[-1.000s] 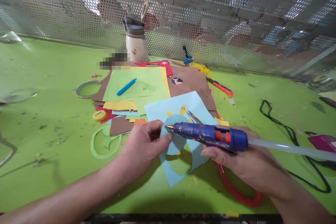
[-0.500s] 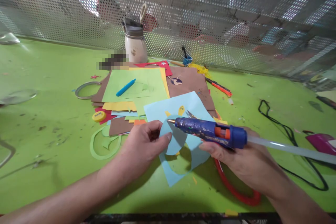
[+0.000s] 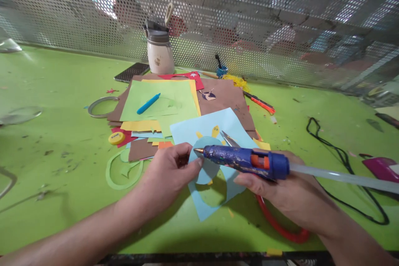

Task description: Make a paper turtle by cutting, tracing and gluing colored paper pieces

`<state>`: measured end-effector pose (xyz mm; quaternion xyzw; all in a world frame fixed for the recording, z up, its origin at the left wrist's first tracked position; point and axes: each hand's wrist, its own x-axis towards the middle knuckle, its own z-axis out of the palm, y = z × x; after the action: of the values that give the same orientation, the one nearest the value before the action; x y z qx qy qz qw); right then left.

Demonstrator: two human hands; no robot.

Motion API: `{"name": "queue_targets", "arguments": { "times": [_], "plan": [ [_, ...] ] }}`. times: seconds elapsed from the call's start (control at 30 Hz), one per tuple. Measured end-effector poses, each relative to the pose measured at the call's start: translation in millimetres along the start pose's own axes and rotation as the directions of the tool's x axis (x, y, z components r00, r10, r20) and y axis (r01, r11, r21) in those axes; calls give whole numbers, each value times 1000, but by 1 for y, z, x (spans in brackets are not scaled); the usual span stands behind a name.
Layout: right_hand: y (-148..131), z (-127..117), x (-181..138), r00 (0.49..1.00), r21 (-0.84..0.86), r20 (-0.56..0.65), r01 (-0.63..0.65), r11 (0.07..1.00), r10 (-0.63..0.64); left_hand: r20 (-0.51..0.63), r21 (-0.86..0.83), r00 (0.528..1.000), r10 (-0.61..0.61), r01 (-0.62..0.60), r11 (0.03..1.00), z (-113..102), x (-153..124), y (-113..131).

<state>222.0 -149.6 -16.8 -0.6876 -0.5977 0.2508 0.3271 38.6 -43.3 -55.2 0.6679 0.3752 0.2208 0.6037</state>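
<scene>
Between the thumb and fingers of my left hand [image 3: 174, 170] is a light-blue paper circle [image 3: 209, 171], pinched at its left edge. My right hand [image 3: 280, 187] grips a dark-blue hot glue gun [image 3: 243, 160], its metal nozzle over the circle's upper left, close to my left thumb. A clear glue stick [image 3: 336, 176] sticks out of the gun's back. Under the circle lies a light-blue paper sheet [image 3: 183, 129] with a round hole cut in it. Small yellow paper pieces [image 3: 215, 131] show around the circle. Red-handled scissors [image 3: 280, 228] lie partly hidden beneath my right hand.
Beyond my hands are stacked coloured papers [image 3: 177, 91] with a blue marker [image 3: 149, 104] on top. A white bottle [image 3: 160, 56] and a phone [image 3: 132, 72] stand and lie near the perforated metal screen [image 3: 218, 16]. At right is a black cord [image 3: 339, 153].
The glue gun has shifted slightly left and down, its nozzle now further toward the circle's left edge. My left hand keeps its hold on the circle.
</scene>
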Motion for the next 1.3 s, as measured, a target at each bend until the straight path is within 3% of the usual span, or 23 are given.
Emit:
{"name": "queue_targets", "arguments": {
  "times": [0.17, 0.53, 0.9, 1.3],
  "plan": [
    [3, 2, 0, 994, 35, -78, -70, 997, 72, 14, -42, 1000, -15, 15, 999, 0, 1, 2],
    [4, -1, 2, 988, -28, -156, 7, 1000, -11, -13, -76, 1000, -15, 14, 997, -1, -2, 2],
    [10, -3, 0, 987, -57, -155, -47, 997, 38, -5, -146, 998, -57, 56, 988, -3, -5, 11],
    [10, -5, 0, 986, -13, -167, -15, 1000, 13, -17, -181, 998, -53, 49, 982, -6, -6, 14]
  ]
}}
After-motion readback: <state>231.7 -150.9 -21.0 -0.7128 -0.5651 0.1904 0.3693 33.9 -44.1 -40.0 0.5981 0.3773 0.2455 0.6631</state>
